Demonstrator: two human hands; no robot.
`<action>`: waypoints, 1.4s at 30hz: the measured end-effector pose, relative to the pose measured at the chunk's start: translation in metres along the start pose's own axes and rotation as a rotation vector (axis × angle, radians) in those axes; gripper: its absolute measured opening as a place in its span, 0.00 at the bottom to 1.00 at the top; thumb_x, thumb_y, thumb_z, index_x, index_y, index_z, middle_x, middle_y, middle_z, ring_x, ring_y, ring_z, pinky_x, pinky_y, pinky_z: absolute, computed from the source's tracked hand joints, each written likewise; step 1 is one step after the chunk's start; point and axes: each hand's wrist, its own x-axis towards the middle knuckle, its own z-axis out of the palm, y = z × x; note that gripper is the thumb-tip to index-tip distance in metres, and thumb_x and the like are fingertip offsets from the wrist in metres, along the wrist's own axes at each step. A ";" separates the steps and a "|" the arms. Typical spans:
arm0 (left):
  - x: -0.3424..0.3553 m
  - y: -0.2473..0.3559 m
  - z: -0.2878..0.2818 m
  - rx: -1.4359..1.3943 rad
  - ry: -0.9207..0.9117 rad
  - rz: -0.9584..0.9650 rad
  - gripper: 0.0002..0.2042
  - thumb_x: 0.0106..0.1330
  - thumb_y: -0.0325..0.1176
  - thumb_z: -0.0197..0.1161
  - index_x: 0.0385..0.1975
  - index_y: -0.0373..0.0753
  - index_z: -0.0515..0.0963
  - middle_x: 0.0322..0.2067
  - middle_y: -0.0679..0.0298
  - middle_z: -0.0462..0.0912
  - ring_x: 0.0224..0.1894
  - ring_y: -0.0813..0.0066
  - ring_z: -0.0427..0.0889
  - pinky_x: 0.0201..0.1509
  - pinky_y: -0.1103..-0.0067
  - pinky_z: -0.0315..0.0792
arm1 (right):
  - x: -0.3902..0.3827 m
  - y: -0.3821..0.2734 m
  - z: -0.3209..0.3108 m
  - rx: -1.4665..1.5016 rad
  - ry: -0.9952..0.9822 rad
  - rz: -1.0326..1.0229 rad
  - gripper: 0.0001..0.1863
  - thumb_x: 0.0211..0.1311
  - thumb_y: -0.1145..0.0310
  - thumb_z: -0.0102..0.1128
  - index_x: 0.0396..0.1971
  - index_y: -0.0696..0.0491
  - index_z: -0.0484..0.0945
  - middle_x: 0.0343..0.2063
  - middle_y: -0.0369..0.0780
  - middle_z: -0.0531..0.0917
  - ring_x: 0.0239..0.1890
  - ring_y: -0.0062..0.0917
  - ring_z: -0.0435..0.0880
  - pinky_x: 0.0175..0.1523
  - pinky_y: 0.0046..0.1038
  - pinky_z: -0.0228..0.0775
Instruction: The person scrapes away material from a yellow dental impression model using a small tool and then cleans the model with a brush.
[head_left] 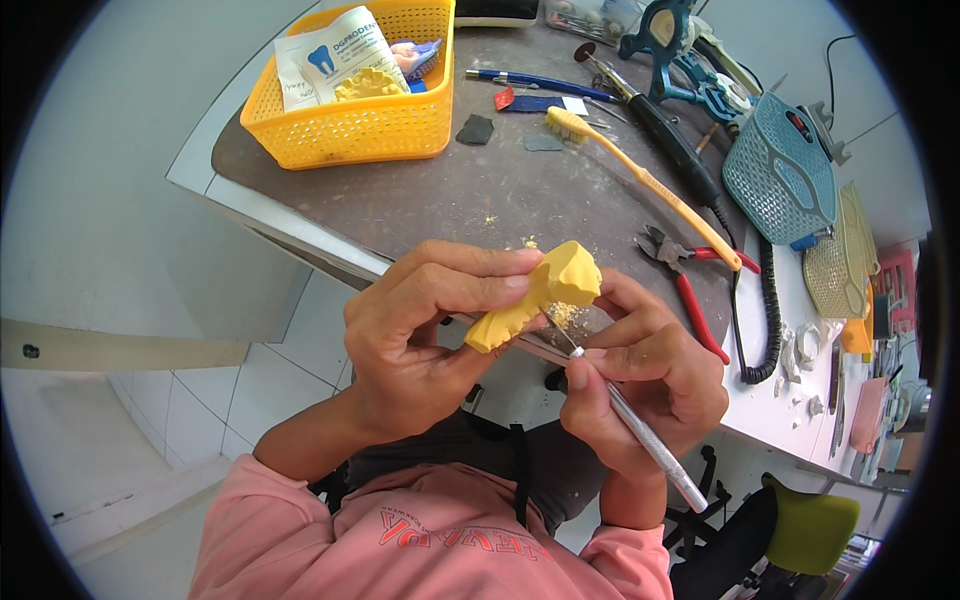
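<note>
My left hand grips a yellow plaster dental model between thumb and fingers, tilted above the table's near edge. In my right hand is a slim craft knife with a knurled silver handle, held like a pen. Its thin blade points up at the underside of the model; whether the tip touches cannot be made out. The fingertips of my right hand come close to the model's right end. Yellow shavings lie on the table just behind the model.
A yellow basket with a paper packet and another yellow model stands at the far left of the brown tabletop. To the right lie a toothbrush, red-handled cutters, a corded black handpiece and blue baskets. A green chair is at lower right.
</note>
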 end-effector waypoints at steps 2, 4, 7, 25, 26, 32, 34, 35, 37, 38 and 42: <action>0.001 0.001 0.000 0.009 -0.013 -0.005 0.14 0.56 0.16 0.76 0.42 0.33 0.84 0.47 0.50 0.86 0.49 0.65 0.89 0.51 0.76 0.85 | 0.001 0.000 -0.001 0.009 -0.004 -0.001 0.09 0.52 0.81 0.72 0.25 0.59 0.77 0.21 0.43 0.83 0.30 0.31 0.86 0.61 0.56 0.76; 0.001 0.001 0.000 0.009 -0.018 -0.006 0.14 0.56 0.15 0.76 0.41 0.33 0.84 0.46 0.50 0.87 0.48 0.65 0.89 0.51 0.76 0.85 | 0.003 0.000 0.001 0.025 0.023 -0.001 0.09 0.47 0.83 0.72 0.23 0.59 0.77 0.20 0.43 0.83 0.27 0.32 0.86 0.58 0.54 0.79; 0.000 0.003 -0.003 0.016 -0.035 -0.028 0.14 0.56 0.15 0.76 0.42 0.32 0.83 0.46 0.50 0.86 0.49 0.67 0.89 0.50 0.77 0.86 | 0.002 0.000 -0.002 0.068 0.028 0.018 0.09 0.45 0.84 0.72 0.22 0.59 0.78 0.21 0.41 0.84 0.26 0.31 0.86 0.57 0.51 0.82; 0.007 0.017 -0.009 -0.070 -0.147 -0.194 0.16 0.62 0.15 0.70 0.48 0.32 0.78 0.55 0.49 0.80 0.57 0.71 0.81 0.62 0.76 0.77 | -0.044 -0.039 -0.028 -0.756 -0.017 0.117 0.13 0.48 0.79 0.81 0.34 0.55 0.86 0.27 0.38 0.84 0.19 0.22 0.78 0.23 0.21 0.67; 0.008 0.016 -0.008 -0.079 -0.143 -0.199 0.16 0.62 0.15 0.70 0.48 0.32 0.78 0.55 0.49 0.81 0.56 0.71 0.82 0.62 0.76 0.77 | -0.047 -0.039 -0.028 -0.815 -0.057 0.089 0.13 0.48 0.79 0.80 0.34 0.55 0.85 0.26 0.38 0.83 0.19 0.23 0.79 0.23 0.22 0.67; 0.007 0.015 -0.006 -0.167 -0.115 -0.214 0.18 0.64 0.16 0.69 0.54 0.30 0.78 0.53 0.53 0.83 0.55 0.71 0.85 0.62 0.77 0.80 | -0.054 -0.062 -0.037 -0.767 -0.080 0.092 0.12 0.42 0.82 0.79 0.27 0.57 0.84 0.22 0.39 0.83 0.19 0.25 0.82 0.24 0.22 0.69; 0.008 0.018 -0.005 -0.168 -0.110 -0.218 0.19 0.65 0.17 0.68 0.56 0.30 0.78 0.53 0.53 0.84 0.55 0.72 0.85 0.62 0.77 0.79 | -0.052 -0.064 -0.039 -0.651 -0.006 0.072 0.12 0.41 0.82 0.78 0.27 0.57 0.84 0.22 0.40 0.84 0.20 0.25 0.83 0.25 0.22 0.71; 0.008 0.020 -0.005 -0.173 -0.116 -0.233 0.21 0.65 0.17 0.67 0.59 0.29 0.77 0.53 0.53 0.84 0.55 0.72 0.85 0.62 0.77 0.78 | -0.052 -0.066 -0.038 -0.538 0.072 0.066 0.12 0.40 0.82 0.77 0.27 0.56 0.84 0.23 0.41 0.85 0.20 0.26 0.84 0.26 0.21 0.73; 0.010 0.028 -0.008 -0.167 -0.138 -0.266 0.23 0.66 0.17 0.65 0.61 0.27 0.74 0.52 0.52 0.84 0.56 0.71 0.84 0.63 0.76 0.78 | -0.046 -0.062 -0.034 -0.517 0.094 0.054 0.12 0.41 0.83 0.75 0.29 0.57 0.84 0.25 0.43 0.87 0.23 0.27 0.86 0.29 0.21 0.76; 0.011 0.030 -0.008 -0.160 -0.163 -0.298 0.24 0.66 0.17 0.63 0.64 0.25 0.71 0.51 0.51 0.84 0.57 0.70 0.84 0.63 0.75 0.77 | -0.042 -0.054 -0.027 -0.394 0.162 0.012 0.13 0.43 0.83 0.74 0.32 0.59 0.84 0.26 0.43 0.87 0.25 0.27 0.87 0.30 0.22 0.76; 0.011 0.030 -0.015 -0.146 -0.168 -0.296 0.27 0.63 0.17 0.61 0.65 0.27 0.71 0.49 0.55 0.85 0.55 0.71 0.85 0.62 0.76 0.78 | -0.024 -0.030 -0.020 -0.290 0.145 -0.046 0.16 0.47 0.84 0.72 0.39 0.62 0.83 0.32 0.45 0.88 0.31 0.29 0.87 0.36 0.23 0.78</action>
